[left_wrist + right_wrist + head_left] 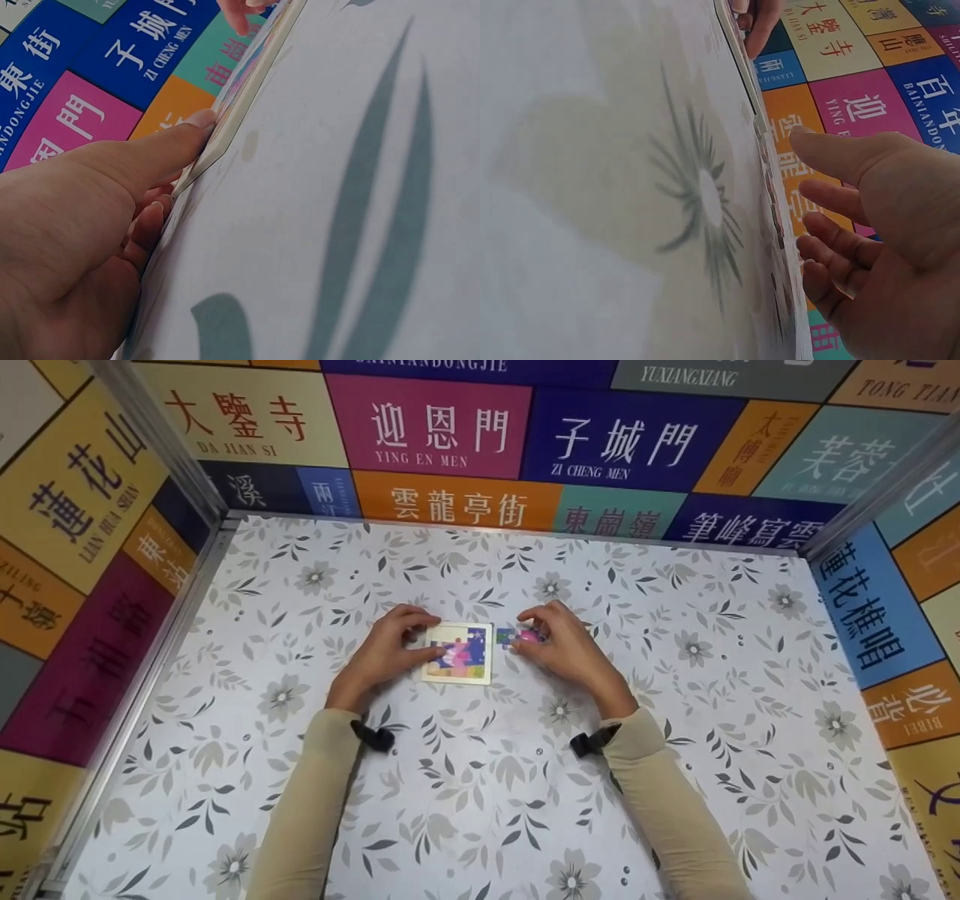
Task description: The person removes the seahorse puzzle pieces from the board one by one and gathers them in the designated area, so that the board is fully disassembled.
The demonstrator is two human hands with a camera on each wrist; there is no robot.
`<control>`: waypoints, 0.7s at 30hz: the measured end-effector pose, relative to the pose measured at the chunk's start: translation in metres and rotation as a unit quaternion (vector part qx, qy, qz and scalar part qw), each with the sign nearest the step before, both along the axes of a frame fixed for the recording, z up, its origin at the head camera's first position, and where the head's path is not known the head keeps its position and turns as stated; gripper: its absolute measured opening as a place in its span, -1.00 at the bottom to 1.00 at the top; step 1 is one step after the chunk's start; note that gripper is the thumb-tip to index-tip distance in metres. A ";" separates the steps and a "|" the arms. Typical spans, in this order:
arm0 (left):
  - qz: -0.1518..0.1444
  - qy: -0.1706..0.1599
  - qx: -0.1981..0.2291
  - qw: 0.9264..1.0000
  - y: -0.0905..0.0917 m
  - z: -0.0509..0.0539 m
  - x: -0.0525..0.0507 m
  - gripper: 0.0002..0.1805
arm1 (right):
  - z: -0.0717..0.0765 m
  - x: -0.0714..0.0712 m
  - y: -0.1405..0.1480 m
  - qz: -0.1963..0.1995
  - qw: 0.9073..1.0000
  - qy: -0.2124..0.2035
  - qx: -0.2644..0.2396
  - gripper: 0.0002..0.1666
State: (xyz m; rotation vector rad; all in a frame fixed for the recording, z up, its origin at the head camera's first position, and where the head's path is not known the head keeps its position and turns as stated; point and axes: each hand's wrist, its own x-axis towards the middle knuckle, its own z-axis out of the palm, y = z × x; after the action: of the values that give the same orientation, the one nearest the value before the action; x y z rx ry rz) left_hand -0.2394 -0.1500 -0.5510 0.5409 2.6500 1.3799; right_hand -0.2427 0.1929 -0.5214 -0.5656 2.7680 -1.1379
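- On the tabletop (480,780), my left grip (386,649) pinches the jigsaw tray (488,656), seemingly to steady it.
- My right grip (564,649) is parted over loose jigsaw pieces (505,637) just beside it, presumably kept handy.

Puzzle board (450,632): smooth, matt, card-like. Table covering (480,840): smooth, matt. Sleeves (300,810): matt cloth. Corner post (161,435): dull metal.

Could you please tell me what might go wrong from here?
The left hand grips the tray beside its fitted pieces, so it might nudge them out of place. The right hand is right at the loose pieces, so it could scatter them. These lie close to the tray, which might bump them if it slides.
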 end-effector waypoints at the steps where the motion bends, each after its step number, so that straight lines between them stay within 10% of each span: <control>1: 0.001 -0.003 -0.002 1.000 0.000 0.000 0.000 -0.40 | 0.000 0.000 -0.001 0.001 1.000 0.000 -0.002 -0.43; 21: -0.004 0.001 -0.004 1.000 0.002 0.001 0.001 -0.39 | 0.002 -0.003 -0.048 0.039 0.999 -0.003 -0.014 -0.56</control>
State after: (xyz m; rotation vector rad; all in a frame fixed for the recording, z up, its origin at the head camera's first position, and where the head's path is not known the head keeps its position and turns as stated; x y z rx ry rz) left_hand -0.2386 -0.1481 -0.5495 0.5516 2.6495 1.3680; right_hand -0.2459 0.1450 -0.5195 -0.6649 2.7029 -1.1621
